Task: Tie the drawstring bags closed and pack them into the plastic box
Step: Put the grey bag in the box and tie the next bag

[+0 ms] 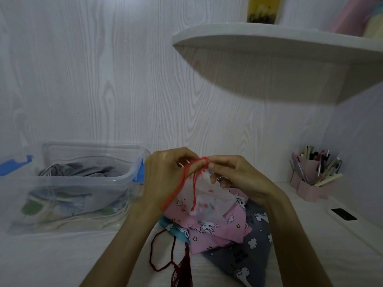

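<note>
A small white drawstring bag [209, 200] with a faint print hangs in front of me above a pile of bags. My left hand [165, 175] and my right hand [234, 175] meet at its gathered neck, both pinching the red drawstring [182, 183], which loops over my left fingers and trails down past my left wrist. Under it lie a pink bag [217, 228] with white animals, a grey bag [248, 253] and a teal bag [176, 229]. The clear plastic box [68, 204] stands at the left with several bags inside, a grey one [83, 170] on top.
A dark red cord with a tassel [182, 264] lies on the white desk near my left forearm. A pink pen holder [313, 177] stands at the right by the wall. A white shelf [279, 50] juts out overhead. A dark slot [344, 214] sits in the desk's right side.
</note>
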A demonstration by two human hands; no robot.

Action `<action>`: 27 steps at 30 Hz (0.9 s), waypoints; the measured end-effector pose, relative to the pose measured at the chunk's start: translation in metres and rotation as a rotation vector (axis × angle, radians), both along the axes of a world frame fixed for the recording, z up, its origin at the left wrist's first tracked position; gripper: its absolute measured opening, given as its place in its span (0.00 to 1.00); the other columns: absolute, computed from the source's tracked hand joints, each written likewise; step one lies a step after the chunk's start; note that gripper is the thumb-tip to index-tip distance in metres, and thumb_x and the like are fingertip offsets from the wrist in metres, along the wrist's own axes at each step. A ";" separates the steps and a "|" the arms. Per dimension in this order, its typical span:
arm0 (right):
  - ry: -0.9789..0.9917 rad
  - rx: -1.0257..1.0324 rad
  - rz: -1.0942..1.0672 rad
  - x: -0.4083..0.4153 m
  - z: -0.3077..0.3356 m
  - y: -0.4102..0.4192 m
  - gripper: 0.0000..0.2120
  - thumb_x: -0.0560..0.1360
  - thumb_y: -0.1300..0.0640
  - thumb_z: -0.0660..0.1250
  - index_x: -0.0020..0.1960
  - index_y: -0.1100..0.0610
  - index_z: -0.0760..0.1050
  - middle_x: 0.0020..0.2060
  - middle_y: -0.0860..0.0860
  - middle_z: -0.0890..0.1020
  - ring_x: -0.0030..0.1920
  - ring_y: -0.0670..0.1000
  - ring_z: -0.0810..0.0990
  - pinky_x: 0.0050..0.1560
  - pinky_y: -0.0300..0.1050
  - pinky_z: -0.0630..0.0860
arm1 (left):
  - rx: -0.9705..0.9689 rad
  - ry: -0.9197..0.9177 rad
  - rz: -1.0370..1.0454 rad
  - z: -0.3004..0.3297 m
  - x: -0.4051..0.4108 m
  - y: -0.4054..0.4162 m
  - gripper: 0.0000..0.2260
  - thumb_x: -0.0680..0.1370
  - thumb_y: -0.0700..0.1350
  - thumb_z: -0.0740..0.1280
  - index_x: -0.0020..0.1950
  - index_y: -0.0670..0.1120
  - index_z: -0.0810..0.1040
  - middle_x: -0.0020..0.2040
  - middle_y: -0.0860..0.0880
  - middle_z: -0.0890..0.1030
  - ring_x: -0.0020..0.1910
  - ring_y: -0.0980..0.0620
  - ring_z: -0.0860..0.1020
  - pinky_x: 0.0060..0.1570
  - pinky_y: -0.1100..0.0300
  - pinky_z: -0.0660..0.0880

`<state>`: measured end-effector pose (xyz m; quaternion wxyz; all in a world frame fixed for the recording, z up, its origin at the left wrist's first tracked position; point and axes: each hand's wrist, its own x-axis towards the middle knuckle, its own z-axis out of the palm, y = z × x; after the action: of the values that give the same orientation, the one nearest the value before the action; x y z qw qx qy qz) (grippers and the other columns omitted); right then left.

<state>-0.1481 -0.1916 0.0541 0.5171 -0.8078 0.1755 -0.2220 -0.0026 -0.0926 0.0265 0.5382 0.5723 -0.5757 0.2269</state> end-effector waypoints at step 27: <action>0.439 -0.504 -0.545 -0.001 0.003 -0.009 0.10 0.78 0.61 0.60 0.52 0.64 0.78 0.48 0.57 0.81 0.43 0.52 0.75 0.37 0.43 0.69 | 0.503 0.182 0.085 0.001 0.021 0.006 0.09 0.70 0.58 0.71 0.44 0.55 0.85 0.38 0.57 0.85 0.39 0.63 0.81 0.45 0.55 0.80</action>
<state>-0.1487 -0.2006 0.0575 0.1766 -0.8611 0.4285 -0.2092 0.0187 -0.0861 0.0270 0.4186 0.7296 -0.5388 0.0470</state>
